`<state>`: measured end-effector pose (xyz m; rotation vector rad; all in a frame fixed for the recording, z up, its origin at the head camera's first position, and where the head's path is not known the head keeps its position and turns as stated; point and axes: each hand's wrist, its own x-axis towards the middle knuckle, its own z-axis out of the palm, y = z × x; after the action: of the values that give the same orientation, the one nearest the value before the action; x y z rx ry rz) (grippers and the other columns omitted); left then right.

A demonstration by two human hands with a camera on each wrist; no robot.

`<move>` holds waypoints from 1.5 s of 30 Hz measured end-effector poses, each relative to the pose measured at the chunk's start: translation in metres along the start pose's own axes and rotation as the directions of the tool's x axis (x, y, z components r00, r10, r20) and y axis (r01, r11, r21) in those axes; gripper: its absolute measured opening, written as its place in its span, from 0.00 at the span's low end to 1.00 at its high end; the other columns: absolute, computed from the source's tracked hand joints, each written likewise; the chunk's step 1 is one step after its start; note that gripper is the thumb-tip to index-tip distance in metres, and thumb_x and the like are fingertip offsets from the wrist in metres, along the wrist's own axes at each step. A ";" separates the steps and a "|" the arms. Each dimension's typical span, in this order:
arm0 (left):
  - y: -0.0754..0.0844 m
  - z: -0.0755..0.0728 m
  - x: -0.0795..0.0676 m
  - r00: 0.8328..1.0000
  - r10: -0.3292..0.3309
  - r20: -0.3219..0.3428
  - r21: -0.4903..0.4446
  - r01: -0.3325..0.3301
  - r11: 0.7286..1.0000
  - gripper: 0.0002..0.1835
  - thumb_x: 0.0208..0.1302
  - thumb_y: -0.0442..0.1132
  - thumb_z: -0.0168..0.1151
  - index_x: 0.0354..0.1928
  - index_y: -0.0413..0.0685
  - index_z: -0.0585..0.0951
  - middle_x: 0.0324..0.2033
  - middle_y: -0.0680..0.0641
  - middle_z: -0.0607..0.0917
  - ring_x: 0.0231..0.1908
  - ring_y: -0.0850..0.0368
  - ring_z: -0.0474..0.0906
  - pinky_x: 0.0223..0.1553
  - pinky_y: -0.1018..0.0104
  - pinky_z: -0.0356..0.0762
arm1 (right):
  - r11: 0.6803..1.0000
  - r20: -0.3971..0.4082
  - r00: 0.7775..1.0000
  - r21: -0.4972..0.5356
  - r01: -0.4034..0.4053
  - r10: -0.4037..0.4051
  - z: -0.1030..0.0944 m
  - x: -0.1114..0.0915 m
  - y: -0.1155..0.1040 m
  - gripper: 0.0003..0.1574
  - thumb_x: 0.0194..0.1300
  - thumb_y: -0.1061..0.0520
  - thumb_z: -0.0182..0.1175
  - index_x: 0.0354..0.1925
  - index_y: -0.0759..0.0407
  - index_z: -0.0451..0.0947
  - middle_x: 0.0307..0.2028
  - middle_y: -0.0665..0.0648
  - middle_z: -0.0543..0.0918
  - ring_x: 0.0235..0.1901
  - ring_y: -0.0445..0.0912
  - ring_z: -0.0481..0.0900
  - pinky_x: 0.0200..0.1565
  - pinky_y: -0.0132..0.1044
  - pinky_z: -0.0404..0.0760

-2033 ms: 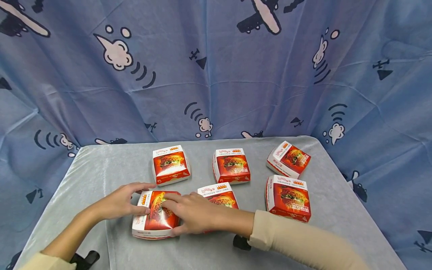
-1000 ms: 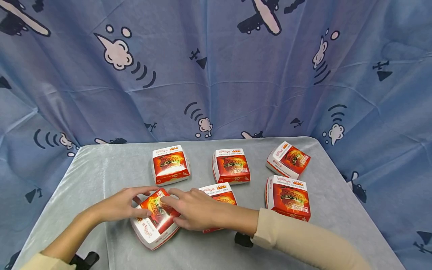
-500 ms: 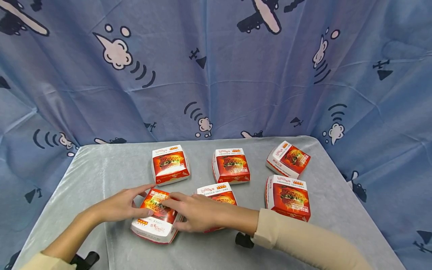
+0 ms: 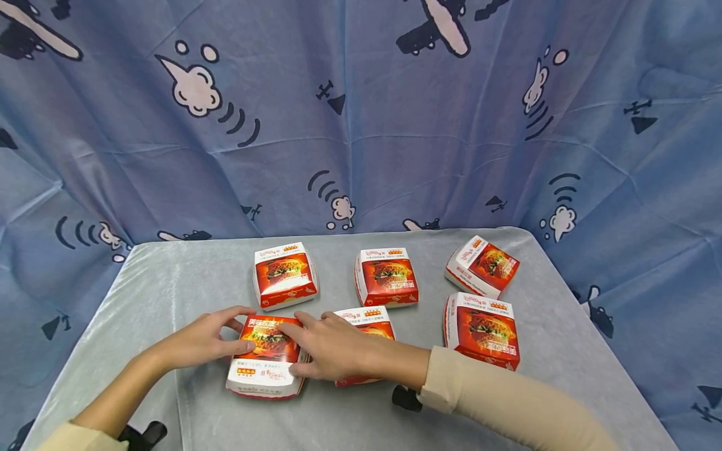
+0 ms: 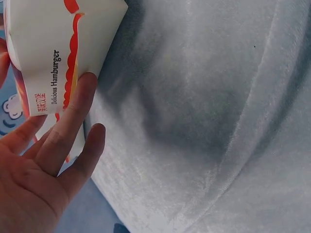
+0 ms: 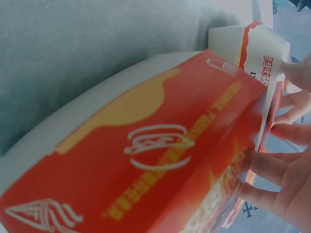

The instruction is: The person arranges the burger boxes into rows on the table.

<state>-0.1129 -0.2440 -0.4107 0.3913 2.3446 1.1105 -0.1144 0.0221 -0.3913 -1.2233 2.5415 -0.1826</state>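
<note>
Blue curtain [image 4: 350, 113] printed with planes and clouds at the back; below, table [image 4: 203, 413] under pale grey cloth. Near the front left, between both hands, held box [image 4: 267, 362]: red and white, burger picture upward, white band toward the near edge. On its left, left hand [image 4: 197, 341], pinching with thumb on the lid and fingers spread along the side. On its right, right hand [image 4: 335, 346], pinching the edge with thumb at the side and index finger on the lid, other fingers spread. No telling contact with the cloth from slight lift. Partly hidden under the right hand, front middle box [image 4: 372, 324]. Farther back, back left box [image 4: 286, 275], back middle box [image 4: 388, 277] and, turned at an angle, back right box [image 4: 483, 266]. Just in front of the last, front right box [image 4: 483, 331]. Around the forearms, cream sleeves [image 4: 507, 401].
</note>
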 end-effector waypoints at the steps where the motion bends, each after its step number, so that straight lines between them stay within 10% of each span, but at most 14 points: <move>1: 0.000 0.000 0.000 1.000 -0.010 -0.004 0.003 0.010 1.000 0.39 0.62 0.48 0.70 0.68 0.36 0.67 0.48 0.40 0.82 0.34 0.55 0.81 0.36 0.59 0.78 | 1.000 0.004 1.000 0.007 -0.007 0.007 0.000 0.000 0.001 0.43 0.68 0.35 0.60 0.74 0.49 0.62 0.69 0.61 0.68 0.64 0.47 0.71 0.63 0.48 0.70; 45: -0.007 -0.003 0.005 1.000 -0.005 -0.001 -0.011 0.005 1.000 0.35 0.62 0.49 0.70 0.64 0.37 0.70 0.47 0.42 0.82 0.37 0.56 0.82 0.37 0.60 0.79 | 0.990 0.052 0.997 0.125 -0.064 0.058 0.000 0.010 0.018 0.53 0.66 0.33 0.60 0.76 0.60 0.56 0.72 0.55 0.65 0.71 0.47 0.63 0.71 0.46 0.59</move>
<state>-0.1184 -0.2480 -0.4161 0.3803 2.3381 1.1205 -0.1336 0.0250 -0.3977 -1.0883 2.4811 -0.2925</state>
